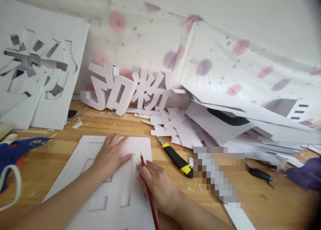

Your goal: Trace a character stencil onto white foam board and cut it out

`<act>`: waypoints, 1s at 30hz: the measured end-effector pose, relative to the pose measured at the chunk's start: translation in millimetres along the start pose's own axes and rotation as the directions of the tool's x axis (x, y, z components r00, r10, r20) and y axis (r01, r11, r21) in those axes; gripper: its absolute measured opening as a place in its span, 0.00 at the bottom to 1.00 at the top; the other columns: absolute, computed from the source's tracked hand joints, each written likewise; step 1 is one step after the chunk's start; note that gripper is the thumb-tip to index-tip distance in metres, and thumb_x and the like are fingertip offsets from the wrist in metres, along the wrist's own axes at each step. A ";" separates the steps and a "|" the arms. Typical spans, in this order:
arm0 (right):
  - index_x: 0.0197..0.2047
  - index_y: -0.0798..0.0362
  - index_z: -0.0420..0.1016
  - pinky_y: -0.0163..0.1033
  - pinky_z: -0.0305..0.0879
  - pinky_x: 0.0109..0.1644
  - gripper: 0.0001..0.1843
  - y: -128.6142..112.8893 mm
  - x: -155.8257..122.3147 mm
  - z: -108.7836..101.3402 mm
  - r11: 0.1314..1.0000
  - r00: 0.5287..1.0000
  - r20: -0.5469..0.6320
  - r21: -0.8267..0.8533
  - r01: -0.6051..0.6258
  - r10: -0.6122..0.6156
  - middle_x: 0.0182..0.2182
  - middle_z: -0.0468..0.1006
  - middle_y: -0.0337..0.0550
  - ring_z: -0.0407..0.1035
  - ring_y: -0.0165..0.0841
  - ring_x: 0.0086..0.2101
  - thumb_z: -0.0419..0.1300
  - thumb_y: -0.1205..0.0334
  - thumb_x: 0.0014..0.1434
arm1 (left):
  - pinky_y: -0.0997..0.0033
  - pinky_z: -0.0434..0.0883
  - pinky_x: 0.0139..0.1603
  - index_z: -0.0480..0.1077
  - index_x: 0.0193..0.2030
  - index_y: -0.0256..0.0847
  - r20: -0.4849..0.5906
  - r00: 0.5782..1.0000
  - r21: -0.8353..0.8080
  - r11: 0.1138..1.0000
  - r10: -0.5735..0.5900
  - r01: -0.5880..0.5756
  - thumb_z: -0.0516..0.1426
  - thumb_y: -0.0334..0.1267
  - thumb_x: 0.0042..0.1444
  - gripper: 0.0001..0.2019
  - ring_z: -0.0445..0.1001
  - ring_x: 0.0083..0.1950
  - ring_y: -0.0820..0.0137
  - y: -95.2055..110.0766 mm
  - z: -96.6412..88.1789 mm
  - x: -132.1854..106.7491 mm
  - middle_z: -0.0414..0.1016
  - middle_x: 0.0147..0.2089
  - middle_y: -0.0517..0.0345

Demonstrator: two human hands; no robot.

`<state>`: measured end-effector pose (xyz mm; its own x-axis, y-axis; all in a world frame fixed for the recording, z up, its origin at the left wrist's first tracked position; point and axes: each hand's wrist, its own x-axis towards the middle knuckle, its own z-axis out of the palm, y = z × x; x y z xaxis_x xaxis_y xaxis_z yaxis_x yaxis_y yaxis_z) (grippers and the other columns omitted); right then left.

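Observation:
A white foam board (140, 193) with cut-out rectangular openings lies on the wooden table in front of me. My left hand (110, 156) rests on its upper part, fingers spread, thumb pointing right. Between the fingers of my right hand (157, 184) is a red-and-black pencil (150, 193), its sharpened tip pointing up and away near the board's right side. Faint straight lines run along the board's top edge. Just to the right of the board lies a yellow-and-black utility knife (177, 158), with its blade end toward the back.
White cut-out characters (121, 92) stand at the back, beside a leaning stencil board (57, 112). Paper scraps (173, 123) and stacked sheets (250, 123) spread to the right. A blue glue gun (17, 151) sits at left. A black-handled tool (259, 173) lies right. One patch is pixelated.

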<state>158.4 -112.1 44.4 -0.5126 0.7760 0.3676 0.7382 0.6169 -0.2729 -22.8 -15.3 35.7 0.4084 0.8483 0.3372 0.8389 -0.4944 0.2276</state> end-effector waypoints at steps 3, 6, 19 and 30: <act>0.38 0.53 0.61 0.43 0.60 0.52 0.06 0.3 0.8 -0.2 1.000 1.000 -0.015 0.024 -0.015 0.015 0.30 0.75 0.46 0.70 0.35 0.33 0.44 0.68 0.62 | 0.63 0.58 0.59 0.66 0.52 0.44 0.093 0.978 -0.179 0.969 0.189 -0.170 0.49 0.43 0.57 0.18 0.59 0.60 0.63 6.2 -5.9 -4.2 0.64 0.58 0.54; 0.37 0.53 0.61 0.42 0.61 0.51 0.07 0.7 2.9 -1.1 1.000 1.000 0.000 0.025 -0.018 0.018 0.28 0.74 0.44 0.69 0.33 0.31 0.43 0.68 0.62 | 0.62 0.57 0.61 0.64 0.56 0.46 0.249 0.938 -0.247 0.952 0.243 -0.181 0.50 0.38 0.55 0.21 0.57 0.62 0.65 15.2 -15.2 -16.1 0.61 0.61 0.57; 0.38 0.55 0.62 0.40 0.65 0.42 0.09 -1.2 2.0 -0.9 0.996 0.998 -0.026 0.073 -0.050 0.052 0.29 0.74 0.46 0.69 0.35 0.32 0.42 0.70 0.62 | 0.56 0.45 0.66 0.46 0.65 0.41 0.421 0.850 -0.293 0.934 0.317 -0.203 0.57 0.58 0.46 0.44 0.40 0.68 0.62 25.6 -21.8 -38.0 0.41 0.68 0.53; 0.40 0.51 0.64 0.45 0.61 0.51 0.08 4.7 -5.4 3.8 0.968 0.980 -0.135 0.220 -0.117 0.149 0.32 0.76 0.41 0.71 0.33 0.35 0.45 0.64 0.63 | 0.58 0.44 0.66 0.42 0.66 0.34 0.522 0.815 -0.237 0.960 0.253 -0.147 0.57 0.65 0.39 0.54 0.39 0.68 0.60 31.1 -27.0 -38.6 0.37 0.68 0.50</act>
<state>163.0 -112.9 37.7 -0.3327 0.8346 0.4390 0.6785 0.5352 -0.5032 -22.1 -68.6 54.4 0.7326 0.6652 -0.1444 0.6608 -0.6441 0.3854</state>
